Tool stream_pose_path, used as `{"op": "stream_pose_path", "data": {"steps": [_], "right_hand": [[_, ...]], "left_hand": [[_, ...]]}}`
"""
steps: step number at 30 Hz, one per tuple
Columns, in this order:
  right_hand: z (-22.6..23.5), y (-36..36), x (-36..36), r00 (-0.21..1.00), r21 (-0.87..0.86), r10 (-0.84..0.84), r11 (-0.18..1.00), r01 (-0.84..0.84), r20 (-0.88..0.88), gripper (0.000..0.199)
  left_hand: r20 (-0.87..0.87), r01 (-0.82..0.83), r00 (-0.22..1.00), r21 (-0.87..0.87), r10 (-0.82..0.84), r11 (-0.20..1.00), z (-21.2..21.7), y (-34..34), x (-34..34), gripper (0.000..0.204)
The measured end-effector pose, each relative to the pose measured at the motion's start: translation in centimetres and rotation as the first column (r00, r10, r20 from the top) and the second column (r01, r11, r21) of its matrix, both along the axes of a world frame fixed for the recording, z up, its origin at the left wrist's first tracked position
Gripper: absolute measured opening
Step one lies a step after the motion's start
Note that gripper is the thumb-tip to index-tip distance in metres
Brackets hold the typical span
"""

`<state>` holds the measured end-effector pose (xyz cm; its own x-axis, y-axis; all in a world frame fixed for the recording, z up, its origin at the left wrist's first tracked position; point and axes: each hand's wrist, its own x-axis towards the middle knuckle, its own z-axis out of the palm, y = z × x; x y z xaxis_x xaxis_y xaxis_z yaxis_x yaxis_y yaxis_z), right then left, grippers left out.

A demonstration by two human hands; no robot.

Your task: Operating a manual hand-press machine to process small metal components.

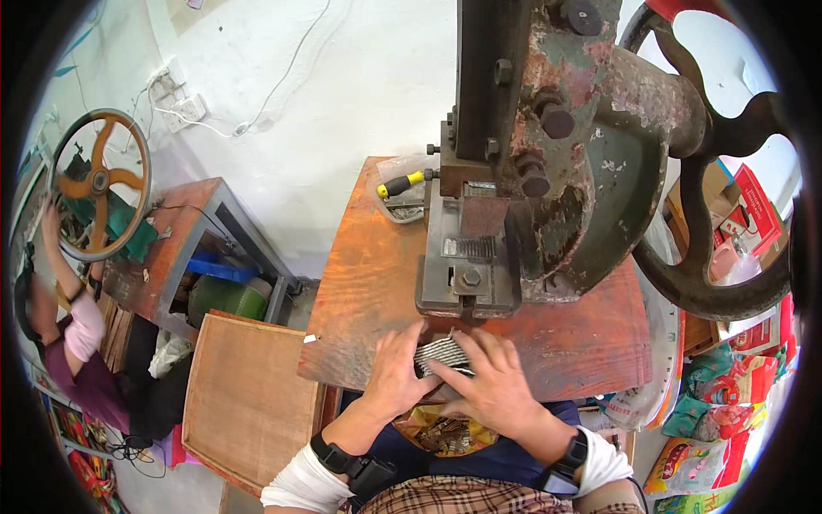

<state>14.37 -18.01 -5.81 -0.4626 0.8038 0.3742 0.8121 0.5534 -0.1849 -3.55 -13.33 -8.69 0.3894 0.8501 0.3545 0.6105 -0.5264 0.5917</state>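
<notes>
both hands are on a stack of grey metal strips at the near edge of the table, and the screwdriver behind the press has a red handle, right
Not quite. In the head view the screwdriver behind the press has a yellow and black handle, not red. Both the left hand and right hand are on the grey strips.

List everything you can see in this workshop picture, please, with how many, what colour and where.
Stack of ribbed metal strips: one, grey, on the table's near edge, between both hands.
Press machine: one, rusty dark metal, on the table.
Flywheel: one, dark, at the machine's right side.
Table: one, reddish wood, centre.
Screwdriver: one, yellow and black handle, left of the machine.
Wooden tray: one, brown, lower left.
Second handwheel: one, orange, far left.
Another person: one, pink sleeve, far left.
Coloured packets: several, lower right.
Left hand: on the stack's left side.
Right hand: over the stack's right side.
</notes>
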Motion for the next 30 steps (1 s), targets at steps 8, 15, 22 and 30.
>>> {"op": "stream_pose_path", "data": {"steps": [8, 15, 22, 30], "right_hand": [[-2.2, 1.6, 1.8, 0.972, 0.029, -0.214, 0.977, 0.212, 0.093, 0.068], [-2.3, 2.3, 2.4, 0.993, 0.018, -0.108, 0.994, 0.107, 0.038, 0.065], [-2.4, 3.0, 3.1, 0.969, -0.117, 0.023, 0.992, -0.053, -0.245, 0.057], [-3.2, 3.7, 2.5, 0.942, -0.283, -0.043, 0.957, -0.056, -0.332, 0.067]], "left_hand": [[0.125, -0.026, 0.991, -0.205, 0.053, 0.978, -0.3, -0.4, -0.1, 0.082], [-0.044, -0.065, 0.997, -0.137, 0.059, 0.988, 1.1, -0.5, 0.7, 0.078], [0.036, -0.074, 0.996, -0.189, 0.082, 0.979, 0.3, -0.1, 0.4, 0.076], [0.063, 0.008, 0.998, -0.060, -0.005, 0.998, -0.6, -0.2, 0.6, 0.072]]}}
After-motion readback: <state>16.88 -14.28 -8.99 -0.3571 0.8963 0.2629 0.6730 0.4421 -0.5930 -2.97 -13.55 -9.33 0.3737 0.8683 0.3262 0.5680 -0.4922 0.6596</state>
